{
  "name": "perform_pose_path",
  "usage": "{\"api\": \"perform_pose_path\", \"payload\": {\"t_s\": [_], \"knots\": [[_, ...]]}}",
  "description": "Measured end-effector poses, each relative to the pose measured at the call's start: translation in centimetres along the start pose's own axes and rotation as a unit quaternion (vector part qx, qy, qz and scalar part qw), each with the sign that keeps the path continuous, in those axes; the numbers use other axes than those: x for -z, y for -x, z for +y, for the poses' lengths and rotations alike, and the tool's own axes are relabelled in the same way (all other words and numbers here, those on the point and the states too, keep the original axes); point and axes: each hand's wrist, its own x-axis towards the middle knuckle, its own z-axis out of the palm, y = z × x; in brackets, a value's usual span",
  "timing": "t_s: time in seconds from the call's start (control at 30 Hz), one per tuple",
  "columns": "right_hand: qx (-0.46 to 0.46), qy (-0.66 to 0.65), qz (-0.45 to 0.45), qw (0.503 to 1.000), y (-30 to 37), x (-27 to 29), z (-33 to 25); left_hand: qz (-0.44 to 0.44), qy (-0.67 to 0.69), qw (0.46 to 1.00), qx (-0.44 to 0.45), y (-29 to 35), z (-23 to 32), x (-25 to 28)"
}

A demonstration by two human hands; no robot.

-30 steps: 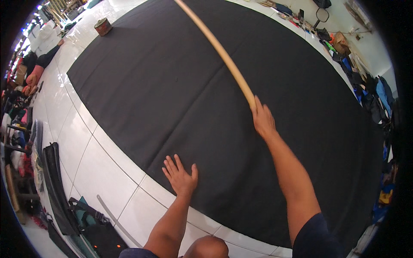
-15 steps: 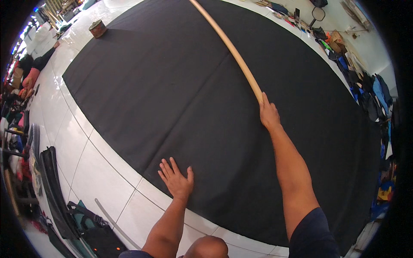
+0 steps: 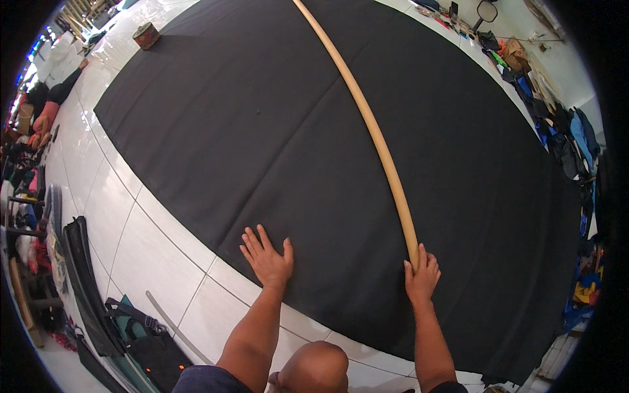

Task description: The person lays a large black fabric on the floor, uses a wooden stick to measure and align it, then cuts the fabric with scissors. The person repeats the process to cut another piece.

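A large sheet of black fabric (image 3: 209, 150) lies spread over the tiled floor, with a faint crease running across it. My left hand (image 3: 268, 259) presses flat on its near left edge, fingers spread. On the right, my right hand (image 3: 422, 274) grips the near end of a long, pale wooden pole (image 3: 373, 124). The pole reaches across the fabric and leaves the view at the top; its far end is out of sight. Near the fabric's far left edge stands a small reddish-brown tin-like block (image 3: 146, 36).
White floor tiles (image 3: 157, 255) border the fabric on the left. A black and green bag (image 3: 141, 340), a long black roll (image 3: 88, 288) and a thin grey strip (image 3: 173, 327) lie at lower left. Clutter, including blue and dark cloths (image 3: 580, 141), lines the right wall. A person's legs (image 3: 59, 98) show at far left.
My right hand has drawn back toward me, bringing the pole's near end with it across the fabric. My left hand stays flat in nearly the same place.
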Motion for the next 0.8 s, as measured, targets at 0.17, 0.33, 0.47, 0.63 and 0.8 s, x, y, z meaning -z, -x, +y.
{"api": "perform_pose_path", "payload": {"t_s": [0.17,0.33,0.47,0.63,0.8], "knots": [[0.065,-0.157,0.037,0.985,-6.5,-0.3,-7.3,0.024,0.02,0.999,-0.009,-0.2,-0.4,-0.2],[0.227,-0.251,0.051,0.94,-15.2,0.5,-20.8,-0.01,0.02,1.0,-0.005,-0.5,-0.6,0.3],[0.256,-0.293,-0.001,0.921,-21.8,-0.9,-29.5,-0.028,0.002,1.0,-0.001,-0.7,0.1,0.5],[0.245,-0.297,-0.065,0.921,-28.2,-2.1,-38.8,-0.07,0.004,0.997,0.012,-0.6,-0.4,0.2],[0.209,-0.302,-0.056,0.928,-32.8,-3.9,-45.0,-0.133,0.032,0.99,0.032,-0.9,-0.3,0.4]]}}
